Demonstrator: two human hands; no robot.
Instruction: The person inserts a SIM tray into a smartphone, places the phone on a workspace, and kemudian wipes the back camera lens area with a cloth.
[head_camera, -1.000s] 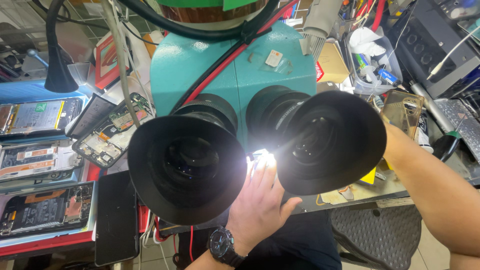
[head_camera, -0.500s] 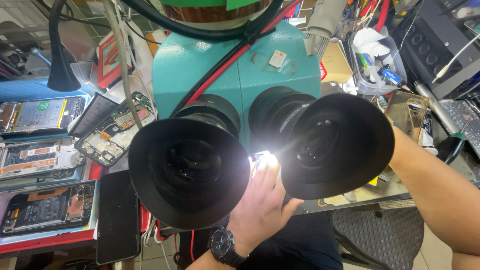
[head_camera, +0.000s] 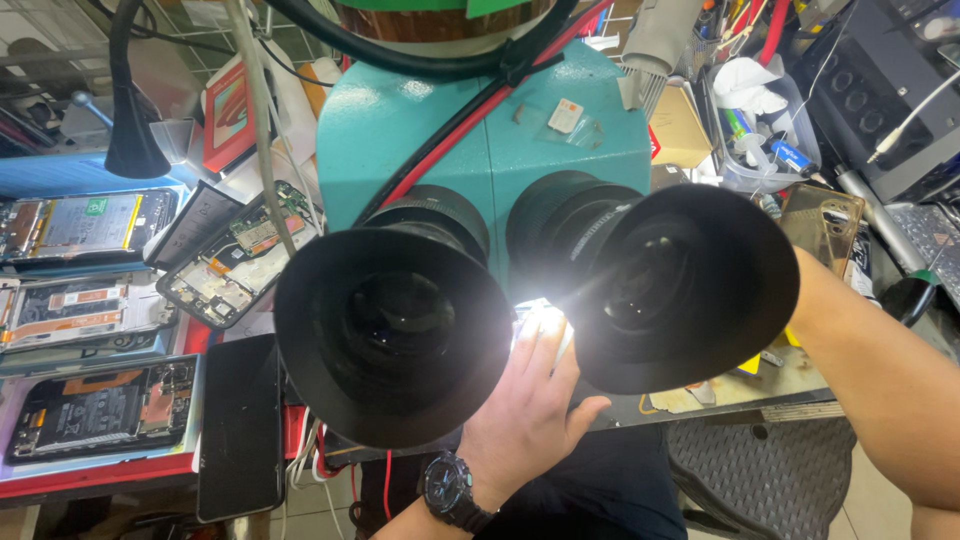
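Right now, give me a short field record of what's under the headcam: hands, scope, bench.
Left hand: reaching up under the lit spot below the microscope, fingers spread, holding nothing visible
Wristwatch: black, on left wrist
Right hand: hidden behind right eyepiece; only the forearm shows
Microscope: teal body, two black eyecups
Left of bench: opened phones, dark phone
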